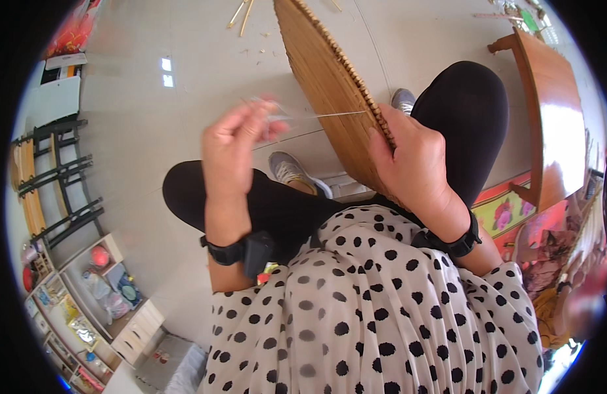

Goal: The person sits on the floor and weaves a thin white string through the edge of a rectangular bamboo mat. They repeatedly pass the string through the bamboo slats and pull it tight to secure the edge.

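A flat brown panel (316, 88), seemingly made of thin stalks laid side by side, stands tilted between my knees. Small bumps run along its thick rim, like a row of cut stalk ends. My right hand (411, 148) grips that rim, thumb on the near face and fingers behind it. From the rim beside the thumb, a white thread (329, 115) stretches taut to my left hand (241, 134). The left fingers are pinched on the thread and slightly smeared by motion; whether a needle is among them cannot be made out.
Loose stalks (246, 18) and small scraps lie on the tiled floor (185, 125) beyond the panel. A wooden bench (556, 98) stands at the right. Folded black-framed furniture (54, 184) and a shelf unit (73, 295) holding household goods are on the left, with a grey box (172, 364) lower down.
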Available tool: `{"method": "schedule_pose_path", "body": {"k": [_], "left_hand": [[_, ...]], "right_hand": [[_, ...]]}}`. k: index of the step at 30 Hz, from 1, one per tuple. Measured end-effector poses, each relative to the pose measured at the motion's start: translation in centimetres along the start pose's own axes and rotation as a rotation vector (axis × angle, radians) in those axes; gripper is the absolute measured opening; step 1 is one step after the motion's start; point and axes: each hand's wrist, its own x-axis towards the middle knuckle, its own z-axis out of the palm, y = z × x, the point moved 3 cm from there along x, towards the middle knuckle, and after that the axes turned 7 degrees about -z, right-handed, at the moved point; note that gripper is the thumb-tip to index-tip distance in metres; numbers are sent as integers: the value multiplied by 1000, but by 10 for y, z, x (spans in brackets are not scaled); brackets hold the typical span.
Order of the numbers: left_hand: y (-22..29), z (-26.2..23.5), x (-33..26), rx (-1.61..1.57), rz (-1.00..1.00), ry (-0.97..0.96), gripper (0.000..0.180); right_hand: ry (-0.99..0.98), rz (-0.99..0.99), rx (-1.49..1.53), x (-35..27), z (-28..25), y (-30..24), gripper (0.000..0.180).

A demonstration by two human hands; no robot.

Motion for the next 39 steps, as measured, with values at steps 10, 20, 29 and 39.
{"method": "schedule_pose_path", "body": {"k": [10,20,29,39], "left_hand": [[-4,44,-30,263,329,-189,17],[-24,61,-28,552,583,-65,7],[-25,59,-27,605,637,-30,5],[-21,62,-30,566,606,-38,7]], "right_hand": [[-29,123,15,-3,-3,4,28],[-44,200,-35,-5,2,0,33],[-37,185,-40,-6,4,-4,33],[-52,182,-60,-4,1,-7,32]]}}
